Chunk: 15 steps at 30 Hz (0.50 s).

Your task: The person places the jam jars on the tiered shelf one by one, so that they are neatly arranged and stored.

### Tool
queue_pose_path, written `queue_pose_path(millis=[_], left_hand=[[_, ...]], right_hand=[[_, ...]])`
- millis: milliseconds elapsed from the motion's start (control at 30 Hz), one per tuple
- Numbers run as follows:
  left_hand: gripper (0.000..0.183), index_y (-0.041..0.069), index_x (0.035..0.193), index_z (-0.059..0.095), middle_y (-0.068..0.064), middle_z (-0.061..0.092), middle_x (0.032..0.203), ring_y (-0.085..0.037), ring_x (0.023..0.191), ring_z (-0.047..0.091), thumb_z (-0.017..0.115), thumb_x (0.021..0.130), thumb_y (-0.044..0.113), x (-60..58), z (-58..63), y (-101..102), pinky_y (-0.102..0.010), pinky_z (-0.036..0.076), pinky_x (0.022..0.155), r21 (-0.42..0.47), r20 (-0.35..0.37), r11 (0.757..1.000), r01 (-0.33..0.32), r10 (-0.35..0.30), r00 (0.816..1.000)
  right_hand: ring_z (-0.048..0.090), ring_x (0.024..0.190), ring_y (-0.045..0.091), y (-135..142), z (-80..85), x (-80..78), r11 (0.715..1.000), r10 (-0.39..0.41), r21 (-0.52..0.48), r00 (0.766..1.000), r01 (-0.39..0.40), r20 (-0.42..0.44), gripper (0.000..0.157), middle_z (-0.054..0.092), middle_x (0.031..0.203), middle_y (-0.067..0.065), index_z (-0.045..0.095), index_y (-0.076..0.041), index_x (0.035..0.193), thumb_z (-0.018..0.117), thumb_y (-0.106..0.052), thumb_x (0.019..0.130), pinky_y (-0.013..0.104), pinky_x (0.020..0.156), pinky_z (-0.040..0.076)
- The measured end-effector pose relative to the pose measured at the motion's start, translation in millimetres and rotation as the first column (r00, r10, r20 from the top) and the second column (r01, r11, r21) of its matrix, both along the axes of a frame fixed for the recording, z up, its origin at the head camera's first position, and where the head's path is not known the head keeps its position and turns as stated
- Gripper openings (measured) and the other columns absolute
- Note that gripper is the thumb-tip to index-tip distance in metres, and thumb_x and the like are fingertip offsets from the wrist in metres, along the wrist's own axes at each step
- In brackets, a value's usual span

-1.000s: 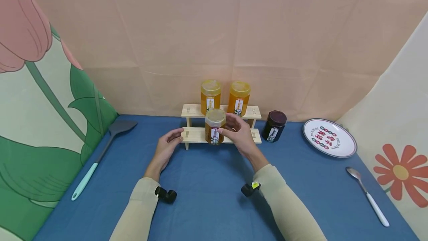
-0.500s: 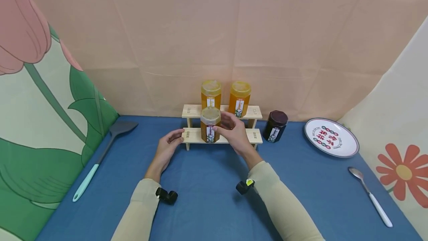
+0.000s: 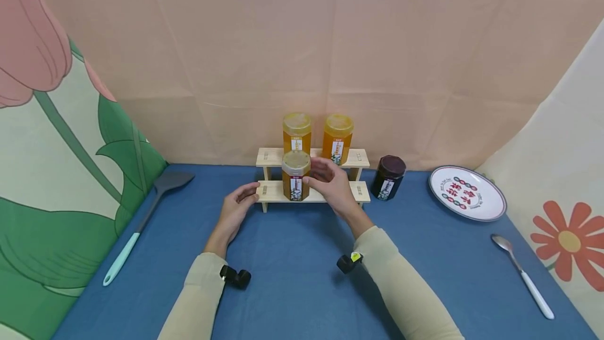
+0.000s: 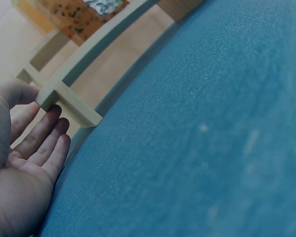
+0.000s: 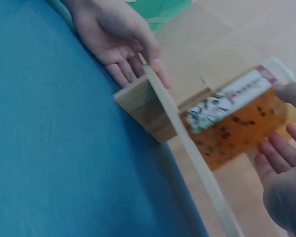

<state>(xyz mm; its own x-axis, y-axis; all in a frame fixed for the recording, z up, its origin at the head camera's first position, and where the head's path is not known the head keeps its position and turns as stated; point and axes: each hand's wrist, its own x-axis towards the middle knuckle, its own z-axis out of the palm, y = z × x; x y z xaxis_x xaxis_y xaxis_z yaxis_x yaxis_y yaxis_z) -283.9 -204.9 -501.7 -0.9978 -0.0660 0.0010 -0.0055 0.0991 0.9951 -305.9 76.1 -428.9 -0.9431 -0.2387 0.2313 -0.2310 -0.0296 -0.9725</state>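
A two-tier wooden display stand (image 3: 330, 191) stands on the blue cloth. On its lower tier, left of the middle, sits an upright jar of amber preserve (image 3: 296, 185) with dark specks, a pale lid and a white label. My right hand (image 3: 334, 189) holds this jar from its right side, thumb towards the front and fingers behind, partly hidden. My left hand (image 3: 233, 211) pinches the lower tier's left end, its thumb at the top edge and fingers beneath in the left wrist view. Two yellow-lidded amber jars, a left one (image 3: 297, 131) and a right one (image 3: 337, 138), occupy the upper tier.
A dark jar (image 3: 389, 178) stands right of the stand, then a white patterned plate (image 3: 467, 194). At the right edge lies a white-handled spoon (image 3: 522, 277). A grey spatula (image 3: 148, 222) with a mint handle lies at left. A beige backdrop (image 3: 226, 67) rises behind.
The amber preserve jar has shifted left along the lower tier with my right hand, then stayed put. Latterly my right thumb has drawn back to the jar's right edge. My left hand keeps its place.
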Motion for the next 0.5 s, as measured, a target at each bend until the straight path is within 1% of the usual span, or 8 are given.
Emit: queue_pose_path(millis=[100, 267, 333, 367, 500], left_hand=[[0.040, 0.012, 0.142, 0.062, -0.013, 0.057, 0.145, -0.018, 0.128, 0.055, 0.064, 0.103, 0.017, 0.2, -0.8, 1, -0.016, 0.050, 0.098, 0.004, 0.000, 1.000, -0.002, 0.002, 1.000], [0.040, 0.011, 0.142, 0.062, -0.013, 0.058, 0.144, -0.019, 0.129, 0.054, 0.064, 0.102, 0.015, 0.2, -0.2, 2, -0.012, 0.049, 0.095, 0.000, -0.010, 1.000, -0.008, 0.008, 1.000], [0.039, 0.011, 0.141, 0.062, -0.014, 0.058, 0.143, -0.019, 0.128, 0.054, 0.064, 0.102, 0.014, 0.0, 0.1, 3, -0.013, 0.050, 0.095, -0.002, -0.011, 1.000, -0.009, 0.009, 1.000], [0.039, 0.011, 0.141, 0.063, -0.014, 0.058, 0.143, -0.018, 0.127, 0.055, 0.064, 0.102, 0.014, -0.1, 0.2, 4, -0.013, 0.050, 0.094, -0.002, -0.012, 1.000, -0.013, 0.013, 1.000], [0.039, 0.011, 0.141, 0.063, -0.014, 0.058, 0.142, -0.019, 0.127, 0.055, 0.064, 0.102, 0.014, 0.8, 0.8, 3, -0.013, 0.049, 0.094, -0.004, -0.003, 1.000, -0.024, 0.024, 1.000]], right_hand=[[0.057, 0.136, 0.032, 14, 5.4, 2.1, 1.000, 0.008, -0.020, 1.000, -0.008, 0.010, 0.054, 0.060, 0.143, 0.018, 0.055, -0.006, 0.142, 0.077, -0.009, 0.093, 0.041, 0.119, 0.045], [0.054, 0.137, 0.039, 46, 16.6, 9.1, 1.000, 0.019, -0.011, 1.000, -0.020, -0.016, 0.058, 0.057, 0.145, 0.024, 0.052, -0.003, 0.145, 0.076, -0.008, 0.094, 0.024, 0.109, 0.051], [0.053, 0.137, 0.041, 61, 21.1, 12.3, 1.000, 0.020, -0.004, 0.999, -0.020, -0.037, 0.058, 0.057, 0.145, 0.026, 0.050, -0.001, 0.146, 0.075, -0.008, 0.094, 0.020, 0.105, 0.052], [0.054, 0.136, 0.039, 69, 23.1, 13.8, 1.000, 0.017, 0.005, 0.999, -0.016, -0.046, 0.059, 0.057, 0.144, 0.025, 0.050, -0.001, 0.147, 0.075, -0.008, 0.094, 0.019, 0.104, 0.052], [0.056, 0.133, 0.034, 101, 30.4, 15.3, 0.998, -0.014, 0.056, 0.998, 0.018, -0.066, 0.059, 0.061, 0.140, 0.015, 0.050, -0.004, 0.148, 0.075, -0.012, 0.095, 0.018, 0.103, 0.052]])
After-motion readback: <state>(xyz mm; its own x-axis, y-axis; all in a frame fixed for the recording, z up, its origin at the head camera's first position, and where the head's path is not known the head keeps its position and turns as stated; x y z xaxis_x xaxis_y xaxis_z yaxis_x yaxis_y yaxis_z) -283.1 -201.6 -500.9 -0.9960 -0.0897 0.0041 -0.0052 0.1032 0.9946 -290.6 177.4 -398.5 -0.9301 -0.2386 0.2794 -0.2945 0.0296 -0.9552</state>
